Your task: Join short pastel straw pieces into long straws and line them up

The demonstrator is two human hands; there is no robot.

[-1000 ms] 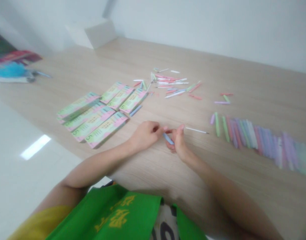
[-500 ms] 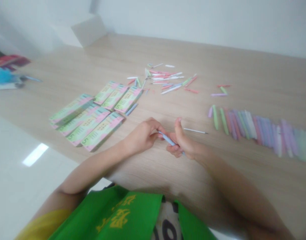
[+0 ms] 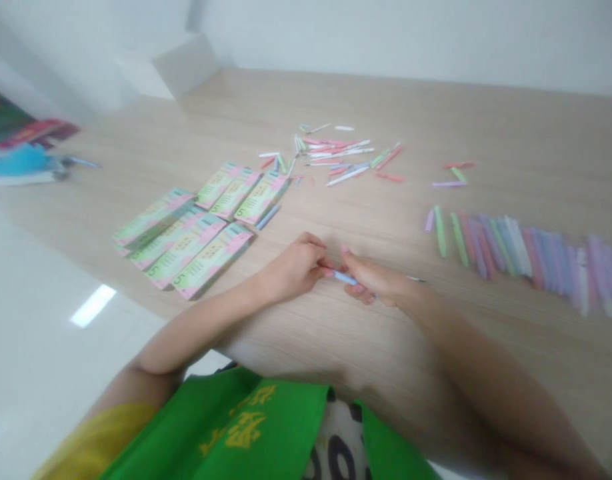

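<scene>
A light blue pen (image 3: 345, 277) is held between my two hands over the near part of the table. My left hand (image 3: 302, 267) is closed, its fingertips pinching the pen's left end. My right hand (image 3: 373, 277) has its fingers curled round the other end, which they mostly hide, with the thumb along the upper side. Behind my right wrist a thin pen refill (image 3: 416, 279) lies on the table, only its dark tip showing.
Several green and pink boxes (image 3: 213, 260) lie to the left, with a blue pen piece (image 3: 268, 217) beside them. Loose pastel pen parts (image 3: 346, 152) are scattered farther back. A long row of pastel pens (image 3: 546, 260) runs along the right. A white box (image 3: 186, 65) stands at the back.
My right thumb has come down from upright onto the pen. My right hand now covers most of the refill. The whole view has shifted slightly.
</scene>
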